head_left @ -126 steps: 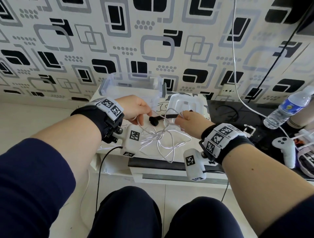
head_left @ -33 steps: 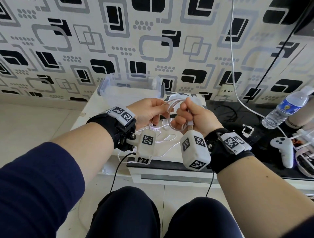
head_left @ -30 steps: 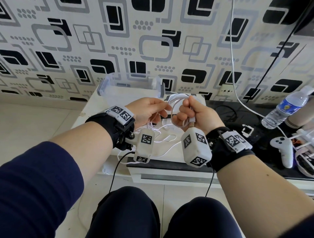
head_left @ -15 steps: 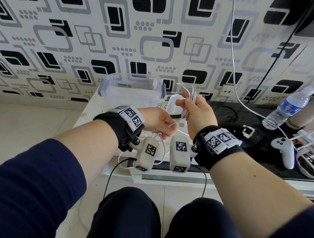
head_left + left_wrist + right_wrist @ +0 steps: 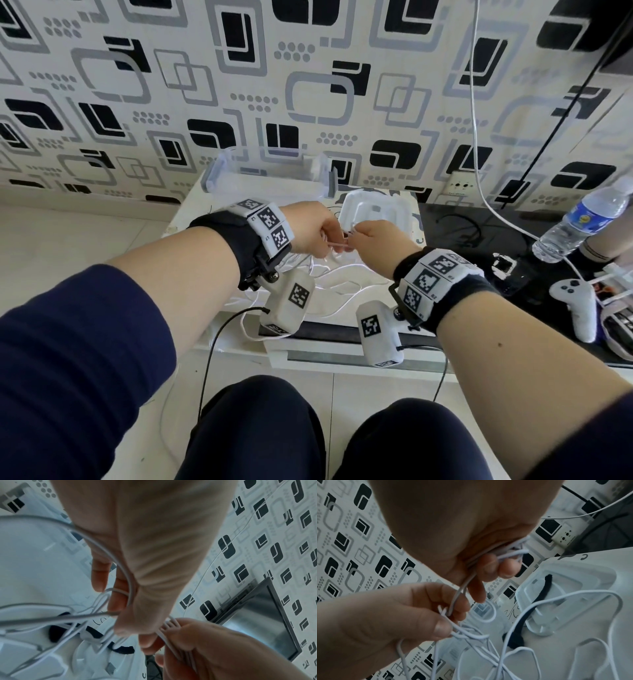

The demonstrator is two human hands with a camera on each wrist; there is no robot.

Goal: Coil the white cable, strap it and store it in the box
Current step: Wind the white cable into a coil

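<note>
left hand (image 5: 313, 228) pinching white cable (image 5: 556, 601) | right hand (image 5: 380, 241) clenched round its gathered loops | slack on table (image 5: 191, 219) | box (image 5: 267, 174) far

The setting is a home living room. Patterned wallpaper (image 5: 171, 85) with black and grey squares covers the wall above a pale tiled floor (image 5: 68, 240). A low white table (image 5: 191, 219) adjoins a black glass surface (image 5: 462, 246) carrying a game controller (image 5: 575, 301) and a water bottle (image 5: 582, 222).
</note>
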